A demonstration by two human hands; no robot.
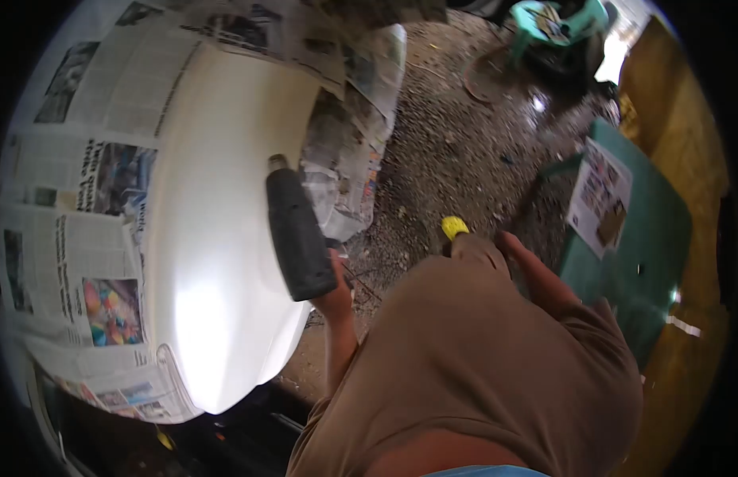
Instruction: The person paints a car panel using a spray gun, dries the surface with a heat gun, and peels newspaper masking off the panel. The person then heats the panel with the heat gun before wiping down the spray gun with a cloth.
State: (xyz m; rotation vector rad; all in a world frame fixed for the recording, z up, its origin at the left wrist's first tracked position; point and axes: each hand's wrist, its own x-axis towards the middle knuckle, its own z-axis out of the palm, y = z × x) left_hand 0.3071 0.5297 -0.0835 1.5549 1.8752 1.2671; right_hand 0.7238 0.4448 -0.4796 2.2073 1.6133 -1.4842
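Note:
A dark heat gun with a metal nozzle is held in my left hand, whose fingers are mostly hidden behind its body. The nozzle points up the picture, over a glossy white curved panel. Newspaper covers the panel's surroundings on the left, and more sheets hang along its upper right edge. My right hand hangs low beside my leg, near a green table. Its fingers are too small and dim to make out.
The green plastic table on the right bears a newspaper sheet. A light green stool with items on it stands at the upper right. Gravelly ground lies between, with my yellow shoe on it. Brown sheeting lines the right side.

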